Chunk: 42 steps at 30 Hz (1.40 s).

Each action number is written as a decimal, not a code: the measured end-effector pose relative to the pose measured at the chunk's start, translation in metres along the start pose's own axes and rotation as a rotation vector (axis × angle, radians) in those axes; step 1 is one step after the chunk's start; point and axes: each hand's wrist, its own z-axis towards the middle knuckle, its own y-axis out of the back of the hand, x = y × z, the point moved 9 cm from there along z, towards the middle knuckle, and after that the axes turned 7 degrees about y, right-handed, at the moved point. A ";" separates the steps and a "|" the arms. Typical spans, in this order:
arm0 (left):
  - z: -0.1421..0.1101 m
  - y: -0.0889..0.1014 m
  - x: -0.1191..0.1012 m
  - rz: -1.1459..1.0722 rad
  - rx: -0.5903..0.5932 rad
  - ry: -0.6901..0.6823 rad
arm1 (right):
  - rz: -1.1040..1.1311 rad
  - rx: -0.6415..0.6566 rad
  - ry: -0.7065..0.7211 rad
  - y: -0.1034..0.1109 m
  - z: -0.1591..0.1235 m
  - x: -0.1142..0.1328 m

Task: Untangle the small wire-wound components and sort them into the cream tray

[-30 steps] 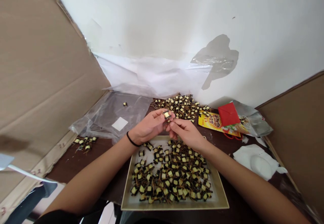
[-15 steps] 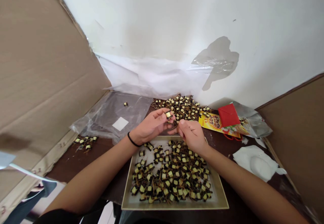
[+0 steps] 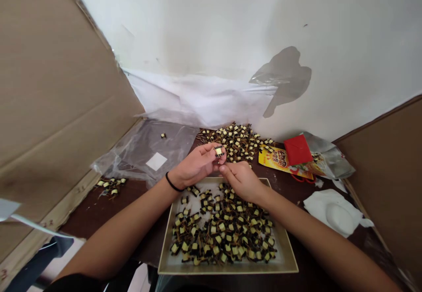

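My left hand (image 3: 195,166) pinches a small black-and-yellow wound component (image 3: 218,151) between thumb and fingers, above the far edge of a beige tray (image 3: 283,261). My right hand (image 3: 242,180) is closed just below and to the right of it, fingertips touching the left hand under the component. What the right fingers hold, if anything, is hidden. The tray holds several more of these components (image 3: 224,228) with thin copper wires. A second heap of components (image 3: 235,139) lies beyond the hands by the wall.
Clear plastic bag (image 3: 148,149) with one stray component at left. A small cluster of components (image 3: 110,185) near the cardboard wall (image 3: 56,85). Yellow snack packet (image 3: 280,159), red envelope (image 3: 297,149), white tissue (image 3: 336,213) at right. Brown cardboard (image 3: 389,160) stands on the right.
My right hand drew a little away to the right, then came back against the left hand. The component stayed pinched in my left fingers.
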 end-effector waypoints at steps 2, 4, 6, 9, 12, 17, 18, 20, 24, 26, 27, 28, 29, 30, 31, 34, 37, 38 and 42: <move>0.000 -0.001 -0.001 0.000 0.002 -0.001 | -0.006 -0.010 0.048 0.001 0.000 0.004; 0.000 -0.001 -0.001 0.005 0.008 0.000 | 0.032 -0.103 0.077 0.010 -0.002 0.008; 0.000 -0.002 -0.001 0.014 0.015 0.004 | 0.075 -0.162 0.063 0.016 -0.003 0.006; 0.000 -0.002 0.001 0.011 0.027 0.022 | 0.071 -0.048 -0.015 0.005 -0.001 -0.003; 0.000 -0.001 0.002 0.004 0.024 0.039 | 0.021 0.071 -0.063 -0.006 0.001 -0.009; -0.001 -0.001 0.002 -0.004 0.024 0.033 | 0.203 -0.045 -0.152 -0.002 -0.004 -0.020; -0.001 0.000 0.002 -0.002 0.015 0.035 | 0.291 -0.083 -0.210 -0.002 -0.006 -0.026; -0.001 0.001 0.003 0.002 0.003 0.044 | 0.474 -0.134 -0.347 -0.007 -0.011 -0.041; 0.000 0.001 0.003 0.002 0.010 0.045 | 0.696 -0.151 -0.528 -0.018 -0.015 -0.056; 0.000 0.001 0.002 0.003 0.007 0.039 | 0.681 -0.131 -0.528 -0.019 -0.014 -0.055; 0.000 0.001 0.002 0.004 0.008 0.039 | 0.636 -0.117 -0.508 -0.017 -0.013 -0.053; 0.000 0.001 0.002 0.005 0.010 0.042 | 0.574 -0.101 -0.479 -0.015 -0.012 -0.051; 0.000 0.001 0.003 0.005 0.014 0.048 | 0.506 -0.085 -0.444 -0.013 -0.011 -0.048; -0.001 0.000 0.003 0.004 0.021 0.055 | 0.440 -0.070 -0.408 -0.011 -0.009 -0.045; -0.001 0.000 0.004 0.006 0.027 0.064 | 0.385 -0.057 -0.373 -0.009 -0.008 -0.041; -0.001 0.000 0.005 0.013 0.034 0.082 | 0.293 -0.025 -0.288 -0.006 -0.004 -0.032; -0.001 0.001 0.005 0.012 0.022 0.085 | 0.252 -0.025 -0.249 -0.004 -0.002 -0.028; -0.001 0.001 0.006 0.008 0.017 0.085 | 0.244 -0.034 -0.249 -0.003 -0.002 -0.027; -0.001 0.002 0.004 -0.003 -0.006 0.070 | 0.258 -0.067 -0.265 -0.003 -0.002 -0.030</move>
